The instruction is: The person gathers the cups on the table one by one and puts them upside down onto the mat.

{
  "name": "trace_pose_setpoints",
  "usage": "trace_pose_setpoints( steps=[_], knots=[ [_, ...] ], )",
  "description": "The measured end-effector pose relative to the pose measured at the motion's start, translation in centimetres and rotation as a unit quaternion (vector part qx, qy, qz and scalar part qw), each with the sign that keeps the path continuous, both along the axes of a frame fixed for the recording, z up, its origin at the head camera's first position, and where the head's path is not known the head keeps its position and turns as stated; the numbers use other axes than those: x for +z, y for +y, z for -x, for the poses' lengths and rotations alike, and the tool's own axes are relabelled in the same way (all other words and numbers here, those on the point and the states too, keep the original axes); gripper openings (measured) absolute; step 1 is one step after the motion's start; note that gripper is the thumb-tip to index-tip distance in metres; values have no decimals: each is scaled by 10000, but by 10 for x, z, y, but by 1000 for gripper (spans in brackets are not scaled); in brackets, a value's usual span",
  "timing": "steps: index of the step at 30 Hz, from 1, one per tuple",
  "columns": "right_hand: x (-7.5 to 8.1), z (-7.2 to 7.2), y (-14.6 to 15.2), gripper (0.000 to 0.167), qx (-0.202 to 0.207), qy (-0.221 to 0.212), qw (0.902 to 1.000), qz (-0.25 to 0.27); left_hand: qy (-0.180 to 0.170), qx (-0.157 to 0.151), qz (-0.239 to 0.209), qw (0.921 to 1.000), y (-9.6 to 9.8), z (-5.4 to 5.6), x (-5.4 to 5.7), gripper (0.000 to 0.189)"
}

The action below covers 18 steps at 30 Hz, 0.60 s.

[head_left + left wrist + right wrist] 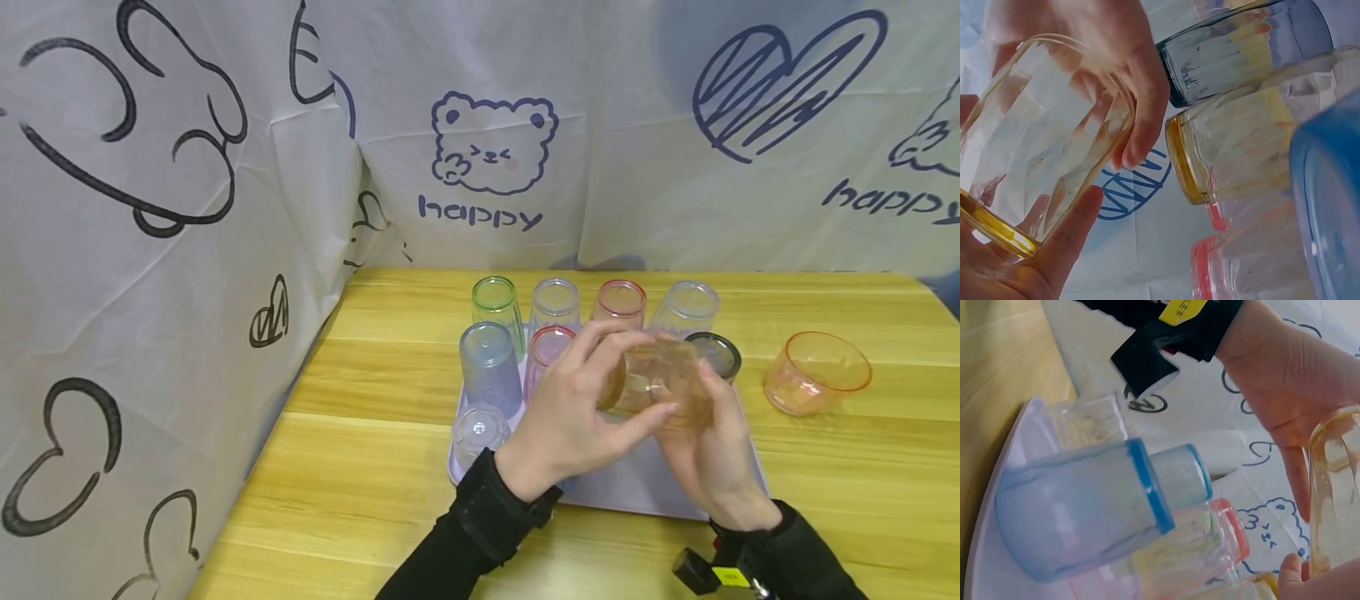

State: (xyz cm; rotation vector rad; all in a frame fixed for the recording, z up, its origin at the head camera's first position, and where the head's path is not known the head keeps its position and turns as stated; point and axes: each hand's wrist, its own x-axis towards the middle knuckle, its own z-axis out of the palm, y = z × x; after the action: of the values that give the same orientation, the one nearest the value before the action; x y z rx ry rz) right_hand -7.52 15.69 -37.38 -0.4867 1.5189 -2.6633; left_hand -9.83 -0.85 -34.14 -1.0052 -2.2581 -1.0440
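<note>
Both hands hold a clear amber-tinted drinking cup [652, 383] tilted onto its side above a pale lilac tray [637, 487]. My left hand [562, 408] grips the cup's left end, fingers over the top and thumb along the near side. At the other end, my right hand [716, 454] holds it with the thumb on the near side. Faceted walls of the amber cup [1041, 144] show large in the left wrist view. A black-rimmed cup [720, 354] stands just behind the right hand, and a pink cup [551, 337] is partly covered by the left.
Along the tray's back are green-rimmed [495, 292], clear [555, 296], red-rimmed [621, 298] and another clear cup [690, 302]. A blue-grey cup [491, 371] and a small clear cup [480, 437] stand left. An orange cup [817, 379] sits on the wooden table [862, 467].
</note>
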Motion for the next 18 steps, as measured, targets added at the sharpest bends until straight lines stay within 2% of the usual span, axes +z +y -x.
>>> trace_pose_setpoints(
  steps=[4,9,15,18],
  knots=[
    [-6,0,8,45,219,249,9991,-278,-25,-46,209,9998,-5,0,2,61],
    [-18,-1,22,47,283,527,9954,-747,18,-60,519,9986,-12,-1,5,64],
    [-29,-3,40,45,-165,843,9852,-1485,28,-119,1123,9936,-18,-2,9,69],
    [-37,-4,51,45,-145,1072,9822,-1537,-55,-269,1523,9880,-18,-3,9,68]
  ],
)
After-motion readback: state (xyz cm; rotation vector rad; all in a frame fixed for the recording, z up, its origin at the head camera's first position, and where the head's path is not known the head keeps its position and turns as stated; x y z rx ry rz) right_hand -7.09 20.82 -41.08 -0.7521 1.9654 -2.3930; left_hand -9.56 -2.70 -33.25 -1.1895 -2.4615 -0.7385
